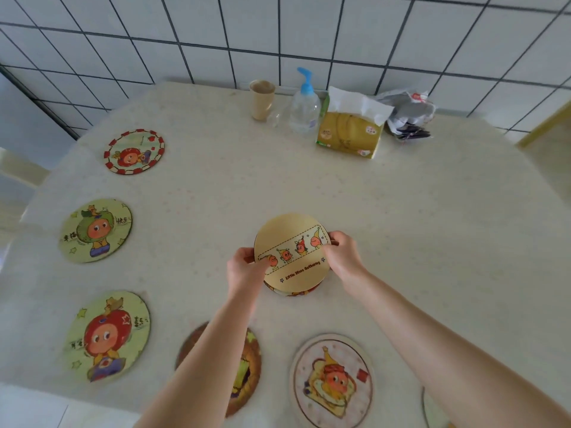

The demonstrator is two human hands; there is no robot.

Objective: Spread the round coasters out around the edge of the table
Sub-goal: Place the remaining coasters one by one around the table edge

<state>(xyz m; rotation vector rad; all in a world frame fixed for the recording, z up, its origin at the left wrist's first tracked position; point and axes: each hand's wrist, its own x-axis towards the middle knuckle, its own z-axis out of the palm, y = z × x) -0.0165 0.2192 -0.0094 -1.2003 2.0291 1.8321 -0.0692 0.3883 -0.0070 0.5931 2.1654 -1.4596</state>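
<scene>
Closest to the person, below both hands, a toast coaster point(332, 381) and a brown coaster point(244, 369) lie flat near the bench point(417, 227) edge, the brown one partly under the left arm. Out to the left of the left hand point(244, 268), three more coasters sit well apart along that side, so I think the ring is about half done. The left hand and the right hand point(343, 254) each pinch one side of the yellow coaster point(292, 251), tipping it up off the little stack point(292, 290) beneath, likely to carry it off. Beyond the hands stand a cup point(262, 98), a pump bottle point(304, 111) and a tissue pack point(350, 128).
</scene>
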